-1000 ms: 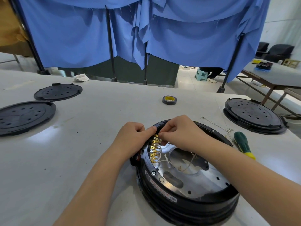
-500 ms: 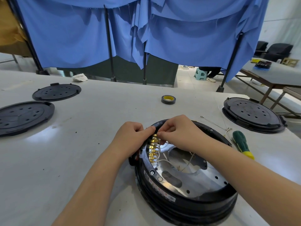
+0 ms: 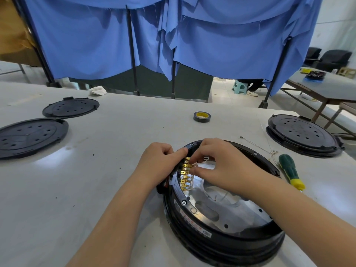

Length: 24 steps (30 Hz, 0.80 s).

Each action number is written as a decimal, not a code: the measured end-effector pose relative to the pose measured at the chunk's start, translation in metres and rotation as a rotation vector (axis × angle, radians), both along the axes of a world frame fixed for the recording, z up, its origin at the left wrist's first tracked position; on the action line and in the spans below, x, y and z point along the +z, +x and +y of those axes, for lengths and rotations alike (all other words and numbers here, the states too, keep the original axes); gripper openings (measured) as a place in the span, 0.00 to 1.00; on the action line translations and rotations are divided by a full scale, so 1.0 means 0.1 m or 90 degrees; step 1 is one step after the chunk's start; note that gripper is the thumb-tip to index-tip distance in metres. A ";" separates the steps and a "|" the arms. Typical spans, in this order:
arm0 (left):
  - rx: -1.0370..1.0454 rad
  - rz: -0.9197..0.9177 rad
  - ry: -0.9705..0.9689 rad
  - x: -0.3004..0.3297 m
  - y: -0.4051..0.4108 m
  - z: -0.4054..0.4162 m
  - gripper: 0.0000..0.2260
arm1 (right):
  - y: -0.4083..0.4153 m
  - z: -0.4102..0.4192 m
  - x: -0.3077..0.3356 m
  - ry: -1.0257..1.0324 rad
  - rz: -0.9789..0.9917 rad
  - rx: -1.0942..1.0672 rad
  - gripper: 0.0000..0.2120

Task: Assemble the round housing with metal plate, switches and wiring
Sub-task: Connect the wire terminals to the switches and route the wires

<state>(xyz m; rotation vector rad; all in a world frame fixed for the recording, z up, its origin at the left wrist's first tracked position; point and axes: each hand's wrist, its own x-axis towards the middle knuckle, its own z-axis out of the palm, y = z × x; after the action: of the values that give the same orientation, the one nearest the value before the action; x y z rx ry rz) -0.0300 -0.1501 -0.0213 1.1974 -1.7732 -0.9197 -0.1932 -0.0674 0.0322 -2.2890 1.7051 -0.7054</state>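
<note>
Brass terminals [image 3: 184, 175] are the focus, a row of gold tabs running down the inner left rim of the round housing [image 3: 221, 237], which sits on the worktop [image 3: 115, 151] at lower centre-right of the frame.

Head view, the only one:
- Metal plate [image 3: 240, 214] is already seated inside the housing, holes and cut-outs showing. Thin pale wires [image 3: 221, 197] lie loose over it.
- Left hand [image 3: 158, 164] sits at the housing's outer left edge, fingers curled, forefinger tip pressing on the rim just above the terminal row. It reads as bracing; whether it pinches anything, I cannot tell.
- Right hand [image 3: 217, 162] reaches over the rim from the right, fingertips closed narrow on a thin wire end right at the upper terminals. The exact contact is hidden under the fingers.

Step, by my read: wiring, seating a lead on one of the upper tabs. Plate is done; closing up is not.

Next move likely needs a straight push of the connector along the tab while the left hand steadies the rim, then on to the next lead down the row. Keep wires out of the plate's cut-outs.

Around it: green-handled screwdriver [image 3: 290, 170] just right of the housing, tape roll [image 3: 201, 116] at centre behind, two black covers [image 3: 32, 135] at left, another closed unit [image 3: 302, 135] at right.
</note>
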 end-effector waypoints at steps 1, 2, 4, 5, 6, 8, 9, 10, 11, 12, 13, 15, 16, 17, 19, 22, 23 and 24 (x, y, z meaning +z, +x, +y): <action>0.000 -0.002 0.000 0.00 0.00 0.00 0.26 | 0.01 0.00 0.00 -0.010 0.020 0.001 0.04; 0.000 -0.004 0.001 0.00 0.00 0.00 0.26 | 0.03 0.00 0.01 -0.022 0.037 0.001 0.04; 0.001 -0.003 0.002 0.01 0.00 0.00 0.26 | 0.04 -0.01 0.03 -0.037 0.071 0.000 0.04; 0.002 -0.001 0.001 0.01 0.00 0.00 0.27 | 0.05 0.00 0.03 -0.044 0.094 0.002 0.05; 0.004 -0.001 -0.001 0.01 0.00 0.01 0.27 | 0.06 0.00 0.03 -0.053 0.119 0.005 0.06; 0.006 -0.002 -0.004 0.01 0.00 0.01 0.26 | 0.06 0.02 0.04 -0.074 0.169 0.012 0.07; 0.006 -0.003 -0.004 0.01 0.00 0.01 0.26 | 0.07 0.03 0.04 -0.085 0.189 0.018 0.08; 0.007 -0.003 -0.001 0.01 0.00 0.01 0.26 | 0.07 0.04 0.05 -0.094 0.207 0.022 0.08; 0.008 -0.002 0.003 0.01 0.00 0.02 0.26 | 0.08 0.05 0.06 -0.103 0.222 0.025 0.08; 0.008 -0.001 0.006 0.02 -0.01 0.02 0.26 | 0.08 0.05 0.06 -0.110 0.234 0.025 0.09; 0.008 0.001 0.007 0.02 -0.01 0.02 0.26 | 0.09 0.06 0.06 -0.116 0.240 0.024 0.09; 0.007 0.000 0.006 0.02 -0.01 0.02 0.26 | 0.10 0.07 0.06 -0.126 0.255 0.016 0.10; 0.007 0.000 0.006 0.02 -0.01 0.02 0.26 | 0.11 0.08 0.06 -0.133 0.264 0.010 0.11; 0.007 0.000 0.007 0.02 -0.01 0.02 0.26 | 0.11 0.08 0.06 -0.143 0.270 0.005 0.11; 0.007 -0.002 0.007 0.03 -0.01 0.02 0.25 | 0.11 0.10 0.06 -0.156 0.270 -0.002 0.12; 0.008 -0.005 0.004 0.03 -0.01 0.02 0.25 | 0.13 0.11 0.06 -0.172 0.299 0.007 0.12; 0.008 -0.005 0.005 0.03 -0.01 0.02 0.25 | 0.14 0.11 0.06 -0.178 0.316 0.011 0.12; 0.009 -0.005 0.007 0.02 -0.01 0.02 0.25 | 0.15 0.11 0.07 -0.188 0.334 0.013 0.11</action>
<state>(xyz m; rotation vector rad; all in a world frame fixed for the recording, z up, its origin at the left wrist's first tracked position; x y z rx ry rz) -0.0309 -0.1482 -0.0189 1.2193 -1.7661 -0.9188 -0.1785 -0.0563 0.0388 -2.8897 1.8801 -0.3909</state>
